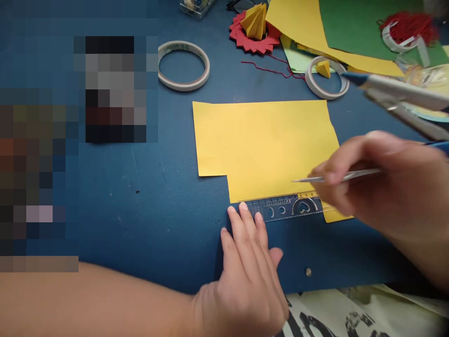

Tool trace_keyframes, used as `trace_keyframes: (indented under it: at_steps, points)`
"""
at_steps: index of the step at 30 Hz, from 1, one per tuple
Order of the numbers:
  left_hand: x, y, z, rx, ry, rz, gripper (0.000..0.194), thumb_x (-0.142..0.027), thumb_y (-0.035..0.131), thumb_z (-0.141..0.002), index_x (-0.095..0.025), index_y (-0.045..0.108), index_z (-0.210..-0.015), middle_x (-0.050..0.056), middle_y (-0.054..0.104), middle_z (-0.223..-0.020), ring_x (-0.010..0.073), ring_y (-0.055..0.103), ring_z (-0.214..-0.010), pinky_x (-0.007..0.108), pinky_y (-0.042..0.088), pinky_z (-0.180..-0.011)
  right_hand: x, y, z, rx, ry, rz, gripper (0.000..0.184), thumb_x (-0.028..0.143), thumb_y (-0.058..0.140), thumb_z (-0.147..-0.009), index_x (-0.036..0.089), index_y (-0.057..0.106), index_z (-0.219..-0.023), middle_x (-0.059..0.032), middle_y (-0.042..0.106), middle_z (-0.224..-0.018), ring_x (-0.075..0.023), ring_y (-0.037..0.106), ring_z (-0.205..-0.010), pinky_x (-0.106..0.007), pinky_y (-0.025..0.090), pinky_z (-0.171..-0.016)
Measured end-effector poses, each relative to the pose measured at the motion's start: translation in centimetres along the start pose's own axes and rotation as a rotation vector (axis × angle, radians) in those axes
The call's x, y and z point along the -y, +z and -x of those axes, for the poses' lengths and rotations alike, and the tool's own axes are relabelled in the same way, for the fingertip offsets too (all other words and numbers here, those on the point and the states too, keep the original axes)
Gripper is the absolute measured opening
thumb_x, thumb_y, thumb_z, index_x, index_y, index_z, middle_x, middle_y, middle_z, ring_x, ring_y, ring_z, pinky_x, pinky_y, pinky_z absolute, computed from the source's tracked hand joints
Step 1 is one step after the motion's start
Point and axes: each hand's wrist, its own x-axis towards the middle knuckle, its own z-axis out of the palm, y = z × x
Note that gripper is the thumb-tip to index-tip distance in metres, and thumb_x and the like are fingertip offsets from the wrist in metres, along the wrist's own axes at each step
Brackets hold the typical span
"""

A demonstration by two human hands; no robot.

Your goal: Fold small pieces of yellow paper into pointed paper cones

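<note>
My left hand (250,267) lies flat with fingers stretched out, its fingertips pressing the left end of a clear plastic ruler (277,209). The ruler lies along the lower edge of a yellow paper sheet (266,140), which has a step cut out at its lower left. Over the right part of the sheet, my right hand (382,182) is closed round a slim pointed metal tool (361,174). Its tip points left, just above the ruler; whether it touches the paper I cannot tell. Fingers hide the ruler's right end.
Above my right hand is a blurred two-armed grey-and-blue metal object (403,93). Tape rolls (184,87) (326,93), a red-and-yellow folded paper piece (254,28), green paper (358,28) and red yarn (417,30) lie at the back. The left side is pixelated.
</note>
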Motion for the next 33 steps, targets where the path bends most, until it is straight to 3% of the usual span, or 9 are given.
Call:
trace_keyframes:
  at_steps: [2, 6, 10, 14, 21, 33]
  points:
    - [0.2, 0.1, 0.0, -0.003, 0.011, -0.009, 0.037, -0.030, 0.056, -0.085, 0.001, 0.066, -0.102, 0.019, 0.070, -0.092, 0.0323, 0.068, -0.086, 0.031, 0.059, -0.061, 0.5, 2.1, -0.6, -0.007, -0.038, -0.187, 0.036, 0.034, 0.049, -0.092, 0.018, 0.054, -0.060, 0.0044, 0.051, -0.043, -0.0062, 0.051, -0.037, -0.018, 0.042, -0.038]
    - [0.6, 0.1, -0.3, 0.002, 0.058, 0.003, 0.042, -0.034, 0.057, -0.085, 0.005, 0.066, -0.099, 0.022, 0.069, -0.089, 0.0326, 0.069, -0.082, 0.029, 0.059, -0.057, 0.1, 4.0, -0.9, 0.066, -0.117, 0.004, 0.041, 0.027, 0.048, -0.092, 0.017, 0.050, -0.052, 0.0042, 0.047, -0.040, -0.0029, 0.046, -0.036, -0.015, 0.038, -0.037]
    - [0.5, 0.1, -0.5, 0.052, -0.016, 0.029, 0.045, -0.037, 0.056, -0.086, 0.005, 0.066, -0.101, 0.022, 0.069, -0.093, 0.0319, 0.069, -0.084, 0.028, 0.057, -0.057, -0.5, 3.7, -0.6, 0.034, -0.092, 0.157, 0.040, 0.024, 0.044, -0.094, 0.019, 0.049, -0.055, 0.0044, 0.046, -0.044, -0.0036, 0.044, -0.038, -0.019, 0.035, -0.038]
    - [0.1, 0.1, -0.4, 0.062, -0.054, 0.044, 0.049, -0.039, 0.057, -0.085, 0.005, 0.064, -0.105, 0.023, 0.068, -0.096, 0.0333, 0.069, -0.086, 0.032, 0.056, -0.060, -0.8, 3.3, -0.3, 0.124, -0.130, 0.242, 0.040, 0.026, 0.043, -0.094, 0.020, 0.046, -0.054, 0.0039, 0.047, -0.048, -0.0057, 0.048, -0.042, -0.022, 0.033, -0.039]
    - [0.0, 0.2, -0.1, 0.075, -0.036, -0.003, 0.055, -0.043, 0.055, -0.086, 0.007, 0.061, -0.108, 0.025, 0.067, -0.100, 0.0336, 0.068, -0.089, 0.033, 0.055, -0.063, -1.0, 3.1, -0.2, 0.164, -0.162, 0.318, 0.035, 0.025, 0.043, -0.094, 0.021, 0.047, -0.059, 0.0050, 0.051, -0.051, -0.0062, 0.048, -0.043, -0.023, 0.033, -0.040]
    - [-0.1, 0.2, 0.0, 0.090, -0.037, 0.001, 0.056, -0.043, 0.055, -0.085, 0.007, 0.059, -0.111, 0.025, 0.066, -0.103, 0.0337, 0.067, -0.091, 0.034, 0.054, -0.066, -0.4, 3.1, -0.5, 0.150, -0.180, 0.361, 0.041, 0.026, 0.038, -0.095, 0.021, 0.045, -0.056, 0.0045, 0.051, -0.048, -0.0061, 0.048, -0.042, -0.023, 0.033, -0.039]
